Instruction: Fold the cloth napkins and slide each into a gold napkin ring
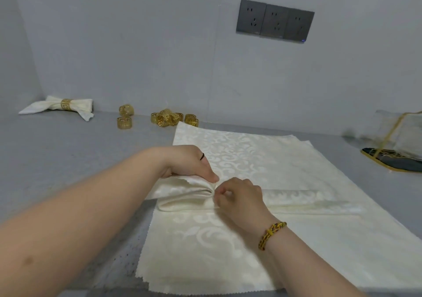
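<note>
Napkin (182, 197) folded into a long band lies on the stack of flat napkins (251, 159), under and between both hands. Left of the fingers, its left half bulges up in loose rounded layers. The left hand (189, 163) curls over that bulge with its fingers (213, 177) pressed together on top, the thumb mostly hidden beneath. If this grip eases, those springy layers will likely fan apart and the fold will be lost. Just beside them, the right hand (239, 196) pinches the band's middle with curled fingertips (222, 192). A pinch that also catches the top sheet of the stack would probably drag that sheet along and ruffle the pile. Right of the fingers, the band's other half lies flat and unheld, so a sharp pull leftward could skew it or open its creases. The band's long axis runs left to right across the stack: one end points left, past the left hand's fingers, and the other points right, well beyond the right hand. The gold rings (173, 118) wait beyond the fingers, well apart from the band.
</note>
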### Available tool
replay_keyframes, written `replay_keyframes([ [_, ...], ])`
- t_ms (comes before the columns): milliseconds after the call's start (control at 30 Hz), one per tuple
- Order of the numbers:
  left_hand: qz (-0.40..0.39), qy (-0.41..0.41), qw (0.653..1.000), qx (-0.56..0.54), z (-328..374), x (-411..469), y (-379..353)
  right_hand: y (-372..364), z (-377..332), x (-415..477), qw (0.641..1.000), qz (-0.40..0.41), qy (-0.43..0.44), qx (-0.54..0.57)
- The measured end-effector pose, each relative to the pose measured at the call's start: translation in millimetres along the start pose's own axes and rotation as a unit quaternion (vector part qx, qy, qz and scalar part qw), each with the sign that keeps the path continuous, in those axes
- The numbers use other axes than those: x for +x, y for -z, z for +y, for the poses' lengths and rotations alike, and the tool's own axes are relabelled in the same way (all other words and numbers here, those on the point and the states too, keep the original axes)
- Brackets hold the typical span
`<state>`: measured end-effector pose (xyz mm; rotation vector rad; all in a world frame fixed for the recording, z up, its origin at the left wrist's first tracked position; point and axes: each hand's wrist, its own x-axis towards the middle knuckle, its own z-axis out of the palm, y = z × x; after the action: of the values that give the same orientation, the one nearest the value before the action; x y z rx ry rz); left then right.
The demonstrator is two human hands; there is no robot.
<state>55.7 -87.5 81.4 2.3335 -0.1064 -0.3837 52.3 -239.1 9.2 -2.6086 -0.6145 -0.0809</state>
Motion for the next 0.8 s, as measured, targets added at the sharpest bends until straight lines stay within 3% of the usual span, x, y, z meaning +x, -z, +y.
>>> replay_keyframes([
  [200, -0.01, 0.002, 1.0, 0.029, 9, 22, -30, 14, 37, -5, 0.968, -0.062, -0.031, 0.243],
  [400, -0.03, 0.015, 0.996, 0.081, 0, 25, -46, 16, 44, -8, 0.956, -0.062, -0.035, 0.286],
  [533, -0.072, 0.016, 0.995, -0.07, -12, 12, -35, 16, 44, -9, 0.932, -0.044, -0.059, 0.356],
  [633, -0.064, -0.007, 0.993, -0.096, -25, 9, -32, 22, 41, -6, 0.911, -0.051, -0.083, 0.4],
  [733, -0.054, -0.046, 0.978, -0.197, -36, 15, -36, 32, 36, -6, 0.902, -0.09, -0.027, 0.422],
  [800, -0.031, -0.069, 0.971, -0.225, -40, 16, -40, 32, 26, -11, 0.921, -0.119, 0.029, 0.369],
])
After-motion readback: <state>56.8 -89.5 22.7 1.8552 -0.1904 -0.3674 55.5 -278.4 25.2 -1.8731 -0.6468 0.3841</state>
